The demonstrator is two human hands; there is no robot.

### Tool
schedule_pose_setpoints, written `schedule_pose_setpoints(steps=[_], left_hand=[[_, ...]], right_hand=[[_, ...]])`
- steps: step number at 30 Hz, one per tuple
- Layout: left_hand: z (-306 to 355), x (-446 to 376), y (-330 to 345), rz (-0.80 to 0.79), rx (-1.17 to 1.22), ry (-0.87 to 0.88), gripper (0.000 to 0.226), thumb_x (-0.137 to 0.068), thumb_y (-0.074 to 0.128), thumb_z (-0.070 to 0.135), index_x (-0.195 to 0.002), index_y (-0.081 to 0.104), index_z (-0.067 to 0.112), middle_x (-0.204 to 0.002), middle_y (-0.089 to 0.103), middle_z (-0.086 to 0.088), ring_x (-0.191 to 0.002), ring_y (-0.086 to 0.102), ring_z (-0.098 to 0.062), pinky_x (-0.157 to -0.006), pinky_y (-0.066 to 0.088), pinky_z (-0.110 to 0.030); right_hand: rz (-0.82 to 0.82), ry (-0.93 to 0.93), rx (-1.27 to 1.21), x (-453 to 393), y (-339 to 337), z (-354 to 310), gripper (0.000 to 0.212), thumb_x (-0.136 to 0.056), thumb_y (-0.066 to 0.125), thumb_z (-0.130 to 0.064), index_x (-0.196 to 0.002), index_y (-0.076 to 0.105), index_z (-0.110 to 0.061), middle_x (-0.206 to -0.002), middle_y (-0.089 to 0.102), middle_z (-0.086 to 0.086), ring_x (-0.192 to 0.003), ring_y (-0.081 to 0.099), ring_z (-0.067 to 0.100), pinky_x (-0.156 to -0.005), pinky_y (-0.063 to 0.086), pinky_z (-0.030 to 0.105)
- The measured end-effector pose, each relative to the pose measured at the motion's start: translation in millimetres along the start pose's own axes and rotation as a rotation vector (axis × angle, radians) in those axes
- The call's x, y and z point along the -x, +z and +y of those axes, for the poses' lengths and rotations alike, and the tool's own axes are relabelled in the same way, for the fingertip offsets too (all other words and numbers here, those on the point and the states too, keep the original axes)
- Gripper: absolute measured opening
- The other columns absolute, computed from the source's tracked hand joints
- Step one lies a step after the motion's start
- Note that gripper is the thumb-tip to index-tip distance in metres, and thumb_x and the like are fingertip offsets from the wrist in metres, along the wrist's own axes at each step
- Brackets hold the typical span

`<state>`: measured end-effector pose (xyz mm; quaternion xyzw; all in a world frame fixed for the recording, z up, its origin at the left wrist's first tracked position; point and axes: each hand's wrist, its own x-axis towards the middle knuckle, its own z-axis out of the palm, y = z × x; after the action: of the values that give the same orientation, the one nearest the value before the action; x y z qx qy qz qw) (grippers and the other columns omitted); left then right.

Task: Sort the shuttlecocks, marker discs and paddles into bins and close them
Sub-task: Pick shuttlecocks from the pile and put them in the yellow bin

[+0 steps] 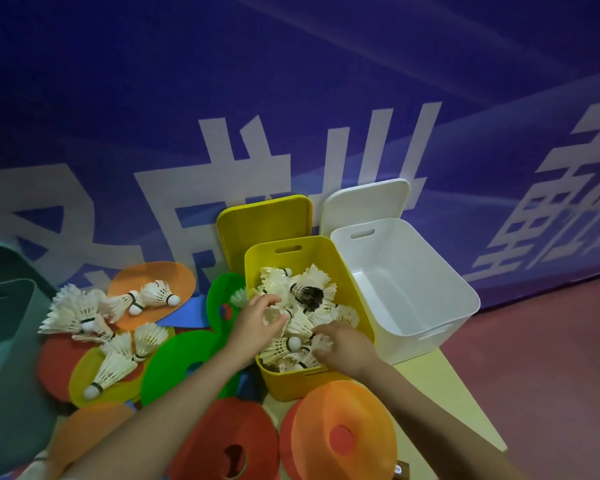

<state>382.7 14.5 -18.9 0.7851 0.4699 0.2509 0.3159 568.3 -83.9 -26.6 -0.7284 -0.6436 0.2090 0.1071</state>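
Observation:
A yellow bin (340, 271) stands open and holds several white shuttlecocks (305, 289). Both my hands reach into it. My left hand (258, 322) curls its fingers round a shuttlecock at the bin's left wall. My right hand (343, 344) lies palm down on the pile near the front, fingers bent among the feathers. More shuttlecocks (84, 313) lie loose to the left on flat marker discs, orange (174, 275), green (177, 362), yellow and red. A white bin (426, 289) stands empty to the right. No paddle shows.
The yellow lid (264, 223) and white lid (364, 202) lean on the blue banner wall behind their bins. A teal bin (4, 341) stands at the far left. Orange and red discs (347, 431) lie in front. Red floor lies at the right.

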Motion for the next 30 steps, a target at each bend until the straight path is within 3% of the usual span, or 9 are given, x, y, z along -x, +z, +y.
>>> schedule_pose_setpoints(steps=[3,6,11,15,18,20,23,26,30], left_hand=[[-4,0,1,-0.120,-0.181,0.059,0.034,-0.088,0.063,0.037,-0.120,0.059,0.023,-0.125,0.056,0.005,-0.116,0.050,-0.009,-0.098,0.041,-0.026],[-19,6,-2,-0.160,-0.410,0.127,0.035,-0.091,0.058,0.038,-0.124,0.060,0.025,-0.131,0.057,0.006,-0.133,0.038,-0.012,-0.109,0.033,-0.030],[-17,4,5,-0.187,-0.677,0.055,0.035,-0.091,0.057,0.036,-0.126,0.059,0.035,-0.120,0.063,0.006,-0.120,0.046,-0.020,-0.102,0.037,-0.036],[-16,1,13,-0.239,-0.708,0.038,0.027,-0.090,0.058,0.034,-0.116,0.066,0.034,-0.116,0.068,0.008,-0.124,0.049,-0.017,-0.118,0.011,-0.040],[-13,5,10,-0.178,-0.573,0.109,0.025,-0.092,0.057,0.033,-0.115,0.066,0.032,-0.117,0.066,0.009,-0.119,0.051,-0.012,-0.119,0.006,-0.037],[-17,12,6,-0.095,-0.363,0.133,0.024,-0.092,0.057,0.028,-0.115,0.066,0.029,-0.121,0.062,0.007,-0.121,0.048,-0.013,-0.117,0.018,-0.039],[-25,28,-4,0.014,-0.108,0.072,0.026,-0.094,0.056,0.020,-0.118,0.064,0.026,-0.125,0.054,0.005,-0.123,0.042,-0.012,-0.107,0.031,-0.031],[-33,44,-25,0.094,0.014,0.016,0.027,-0.095,0.054,0.016,-0.120,0.062,0.024,-0.124,0.052,0.006,-0.120,0.044,-0.008,-0.104,0.034,-0.028],[-59,67,-65,0.133,0.109,-0.081,0.027,-0.096,0.052,0.017,-0.121,0.060,0.025,-0.120,0.051,0.009,-0.110,0.053,-0.011,-0.097,0.043,-0.032]], right_hand=[[0.043,-0.011,-0.042,1,3,5,0.043,-0.088,0.057,-0.043,-0.130,0.053,-0.032,-0.131,0.054,-0.004,-0.123,0.046,0.014,-0.086,0.044,0.030],[0.111,-0.013,-0.049,3,7,4,0.039,-0.089,0.055,-0.042,-0.126,0.056,-0.032,-0.125,0.057,-0.004,-0.115,0.051,0.014,-0.074,0.044,0.028],[0.175,-0.015,-0.050,4,9,4,0.033,-0.088,0.052,-0.041,-0.119,0.059,-0.031,-0.117,0.061,-0.004,-0.107,0.055,0.014,-0.071,0.045,0.029],[0.159,-0.015,-0.037,3,8,3,0.034,-0.088,0.053,-0.043,-0.119,0.059,-0.030,-0.115,0.062,-0.005,-0.103,0.057,0.015,-0.069,0.044,0.028],[0.179,0.000,-0.040,4,9,4,0.036,-0.089,0.053,-0.045,-0.122,0.058,-0.030,-0.119,0.060,-0.004,-0.106,0.056,0.016,-0.071,0.047,0.030],[0.216,-0.002,-0.064,6,12,4,0.039,-0.088,0.055,-0.043,-0.124,0.058,-0.029,-0.121,0.059,-0.004,-0.109,0.056,0.016,-0.071,0.048,0.029],[0.306,0.000,-0.223,8,11,2,0.034,-0.088,0.060,-0.037,-0.121,0.062,-0.025,-0.120,0.059,-0.005,-0.110,0.056,0.014,-0.074,0.048,0.028],[0.385,-0.022,-0.421,5,6,-14,0.028,-0.089,0.063,-0.029,-0.115,0.064,-0.021,-0.112,0.061,-0.006,-0.103,0.056,0.009,-0.082,0.050,0.032],[0.413,-0.127,-0.550,-1,10,-69,0.020,-0.089,0.064,-0.023,-0.109,0.065,-0.024,-0.105,0.062,-0.012,-0.096,0.056,0.000,-0.078,0.050,0.026]])
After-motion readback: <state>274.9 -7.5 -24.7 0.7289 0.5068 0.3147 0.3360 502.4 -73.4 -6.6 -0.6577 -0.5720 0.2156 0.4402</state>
